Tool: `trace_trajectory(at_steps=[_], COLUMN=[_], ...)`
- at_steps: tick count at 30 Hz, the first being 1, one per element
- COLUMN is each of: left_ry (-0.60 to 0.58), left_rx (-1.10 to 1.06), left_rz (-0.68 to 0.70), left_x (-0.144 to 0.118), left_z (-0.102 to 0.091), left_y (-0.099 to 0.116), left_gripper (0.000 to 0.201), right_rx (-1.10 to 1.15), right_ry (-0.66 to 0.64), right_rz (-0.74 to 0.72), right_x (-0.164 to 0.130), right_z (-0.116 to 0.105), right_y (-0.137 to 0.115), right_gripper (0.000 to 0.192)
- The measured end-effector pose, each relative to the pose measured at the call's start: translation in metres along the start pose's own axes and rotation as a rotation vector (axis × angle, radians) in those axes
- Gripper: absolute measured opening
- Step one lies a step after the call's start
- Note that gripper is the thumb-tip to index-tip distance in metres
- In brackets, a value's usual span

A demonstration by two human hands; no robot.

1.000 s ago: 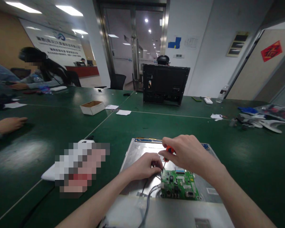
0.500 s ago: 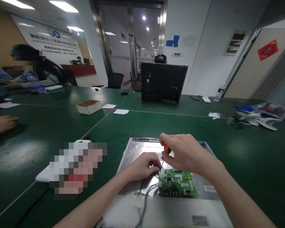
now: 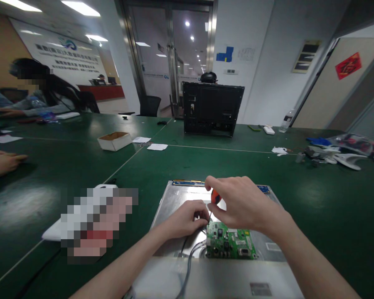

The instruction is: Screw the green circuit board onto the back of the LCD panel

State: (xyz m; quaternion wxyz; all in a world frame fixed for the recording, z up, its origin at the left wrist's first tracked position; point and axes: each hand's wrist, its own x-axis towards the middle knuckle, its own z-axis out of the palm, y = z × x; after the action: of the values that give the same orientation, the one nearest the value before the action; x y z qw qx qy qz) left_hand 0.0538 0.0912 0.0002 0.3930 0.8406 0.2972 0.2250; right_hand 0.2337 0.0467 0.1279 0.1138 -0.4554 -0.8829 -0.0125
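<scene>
- Green tabletop [image 3: 65,166] runs wide across the room, glass doors at the back, and we sweep in from the left.
- Far left, a co-worker's hand [image 3: 1,162] lies flat on the table, well apart from the work.
- Further back sits an open cardboard box [image 3: 114,140] with paper slips [image 3: 157,146] just beside it.
- Nearer in, a white object [image 3: 54,230], partly blurred out, lies on the green.
- Now the centre: the metal panel [image 3: 174,199] lies flat in front of the person, with the green circuit board [image 3: 229,245] on it and grey cables [image 3: 188,259] trailing off the board's left edge.
- Left hand [image 3: 183,218] is curled, fingertips pinched down at the board's top-left corner; what they grip, if anything, I cannot tell.
- Right hand [image 3: 243,201] is closed round the orange-handled screwdriver [image 3: 215,197], tip angled down to that same corner.
- The risk, as I judge it: the tip slips off the screw and gouges the board or jabs the left fingers close beside it.
- A freed screw could also roll away among the cables.
- Behind, a black monitor shell [image 3: 212,109] stands upright.
- Far right, loose parts and plastic bags [image 3: 343,151] lie scattered.
</scene>
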Motion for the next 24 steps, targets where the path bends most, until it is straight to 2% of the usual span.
trace_trajectory(at_steps=[5, 7, 11, 14, 18, 24], left_ry=[-0.001, -0.002, -0.009, -0.004, -0.008, -0.015], left_rx=[-0.003, 0.006, -0.011, -0.015, 0.038, 0.024], left_rz=[-0.03, -0.022, 0.005, -0.013, -0.037, -0.026], left_x=[-0.0004, -0.0003, 0.0, -0.0004, -0.0006, 0.0], left_z=[-0.0011, -0.001, -0.0008, -0.0013, -0.0018, -0.0015], left_y=[0.0029, 0.0017, 0.0001, 0.0017, 0.0015, 0.0011], left_gripper=[0.016, 0.014, 0.015, 0.015, 0.011, 0.019], right_rx=[-0.094, -0.068, -0.014, -0.067, -0.071, -0.04], right_ry=[-0.007, -0.006, -0.003, -0.006, -0.01, 0.013], right_rz=[0.06, 0.051, 0.005, 0.041, 0.056, 0.02], right_x=[0.0025, 0.002, -0.0001, 0.0008, 0.0015, -0.0001], right_z=[0.0019, 0.001, -0.0021, -0.0016, -0.0003, -0.0004], right_y=[0.0009, 0.0009, -0.0004, -0.0004, 0.0004, 0.001], right_gripper=[0.017, 0.011, 0.016, 0.022, 0.012, 0.019])
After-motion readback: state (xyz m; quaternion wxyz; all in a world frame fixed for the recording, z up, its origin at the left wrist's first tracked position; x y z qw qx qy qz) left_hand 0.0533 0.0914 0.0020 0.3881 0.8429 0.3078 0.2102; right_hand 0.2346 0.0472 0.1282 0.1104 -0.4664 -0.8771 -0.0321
